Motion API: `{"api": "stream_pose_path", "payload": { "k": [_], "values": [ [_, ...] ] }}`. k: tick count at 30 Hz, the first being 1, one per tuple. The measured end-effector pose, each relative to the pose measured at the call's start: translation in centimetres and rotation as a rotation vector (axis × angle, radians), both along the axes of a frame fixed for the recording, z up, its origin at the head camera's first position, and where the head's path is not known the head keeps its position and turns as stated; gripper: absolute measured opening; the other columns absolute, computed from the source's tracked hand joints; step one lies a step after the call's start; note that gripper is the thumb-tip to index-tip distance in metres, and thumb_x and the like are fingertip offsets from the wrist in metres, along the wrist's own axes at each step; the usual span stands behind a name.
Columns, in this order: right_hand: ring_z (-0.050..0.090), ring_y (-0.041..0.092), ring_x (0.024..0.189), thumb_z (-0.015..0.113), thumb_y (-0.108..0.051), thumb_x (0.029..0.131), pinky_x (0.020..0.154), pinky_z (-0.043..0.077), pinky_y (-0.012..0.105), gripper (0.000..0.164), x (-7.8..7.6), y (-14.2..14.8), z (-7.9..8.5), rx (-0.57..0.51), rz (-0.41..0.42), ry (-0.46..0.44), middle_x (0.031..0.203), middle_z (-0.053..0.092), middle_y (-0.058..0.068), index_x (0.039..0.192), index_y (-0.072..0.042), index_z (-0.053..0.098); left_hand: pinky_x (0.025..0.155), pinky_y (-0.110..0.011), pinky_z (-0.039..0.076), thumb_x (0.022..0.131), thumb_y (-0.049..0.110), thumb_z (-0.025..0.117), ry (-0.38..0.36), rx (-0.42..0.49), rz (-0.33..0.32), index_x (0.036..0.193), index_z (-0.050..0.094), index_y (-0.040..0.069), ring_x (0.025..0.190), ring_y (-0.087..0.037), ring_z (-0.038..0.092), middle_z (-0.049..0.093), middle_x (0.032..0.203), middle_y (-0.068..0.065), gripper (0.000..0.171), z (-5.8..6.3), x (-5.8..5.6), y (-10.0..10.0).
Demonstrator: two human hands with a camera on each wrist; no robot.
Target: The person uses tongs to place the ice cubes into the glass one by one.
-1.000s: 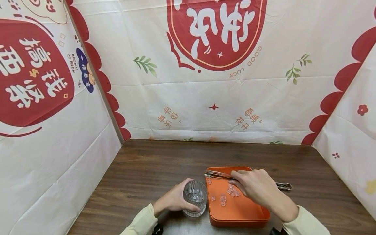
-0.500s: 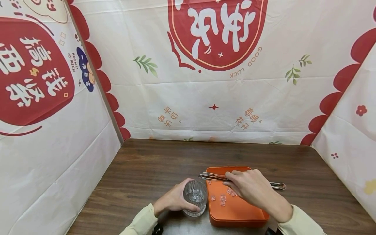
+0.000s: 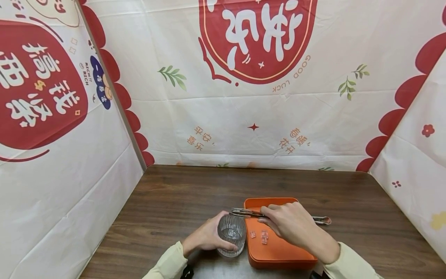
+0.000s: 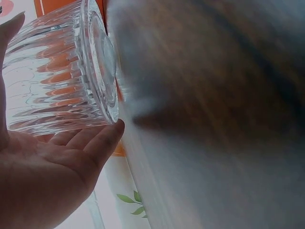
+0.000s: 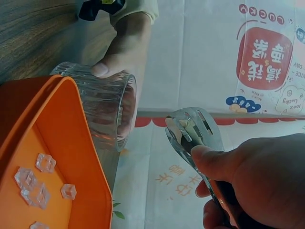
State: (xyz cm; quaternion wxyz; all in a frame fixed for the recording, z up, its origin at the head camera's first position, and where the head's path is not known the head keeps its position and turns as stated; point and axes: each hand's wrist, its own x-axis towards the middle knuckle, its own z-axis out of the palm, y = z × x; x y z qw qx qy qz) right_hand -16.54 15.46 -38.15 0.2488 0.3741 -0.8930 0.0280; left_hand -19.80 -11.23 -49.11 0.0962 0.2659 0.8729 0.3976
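Note:
My left hand (image 3: 208,235) grips a clear ribbed glass (image 3: 231,225) standing on the table, thumb and fingers on either side; clear cube-like pieces show at its bottom. In the left wrist view, fingers (image 4: 93,145) lie along the ribbed wall near the base. My right hand (image 3: 292,221) holds metal tongs (image 3: 246,212) from above, their tips over the far rim of the glass. In the right wrist view the tong heads (image 5: 202,129) are close together; I cannot tell whether a cube is between them. Several clear cubes (image 3: 264,237) lie in the orange tray (image 3: 283,254).
The orange tray stands right beside the glass, under my right hand. Dark wood table (image 3: 181,193) surrounds them. Printed cloth walls (image 3: 254,147) border the table at the back, left and right.
My right hand has carried the tongs leftward and slightly toward me, from over the tray to the glass's rim. My left hand and the glass have stayed in place.

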Motion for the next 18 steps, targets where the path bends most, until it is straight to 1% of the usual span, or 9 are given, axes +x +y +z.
{"api": "stream_pose_path", "payload": {
  "k": [6, 12, 18],
  "values": [
    [0.022, 0.001, 0.040, 0.068, -0.037, 0.083, 0.039, 0.014, 0.020, 0.024, 0.01, -0.18, -0.14, -0.004, 0.013, 0.008, 0.055, 0.034, -0.016, 0.073, -0.025, 0.051, 0.080, -0.027, 0.046, 0.057, 0.056, 0.082, -0.007, -0.006, 0.010, 0.129, 0.041, 0.026, 0.091, -0.010, 0.058, 0.062, 0.104, 0.004, 0.088, -0.07, 0.00, 0.00],
    [0.022, 0.000, 0.040, 0.067, -0.038, 0.084, 0.039, 0.016, 0.019, 0.025, 0.04, -0.28, -0.24, 0.004, 0.013, -0.015, 0.055, 0.033, -0.017, 0.072, -0.025, 0.049, 0.082, -0.028, 0.046, 0.057, 0.058, 0.082, -0.005, -0.030, 0.022, 0.133, 0.039, 0.022, 0.093, -0.010, 0.058, 0.061, 0.106, 0.002, 0.095, -0.06, 0.03, 0.01],
    [0.021, 0.000, 0.040, 0.070, -0.036, 0.082, 0.039, 0.015, 0.019, 0.027, 0.06, -0.36, -0.26, 0.001, 0.023, -0.004, 0.055, 0.033, -0.016, 0.071, -0.024, 0.048, 0.082, -0.029, 0.046, 0.056, 0.058, 0.082, -0.004, -0.038, 0.026, 0.134, 0.038, 0.020, 0.092, -0.011, 0.058, 0.061, 0.106, 0.002, 0.096, -0.06, 0.05, 0.05]
  ]
}}
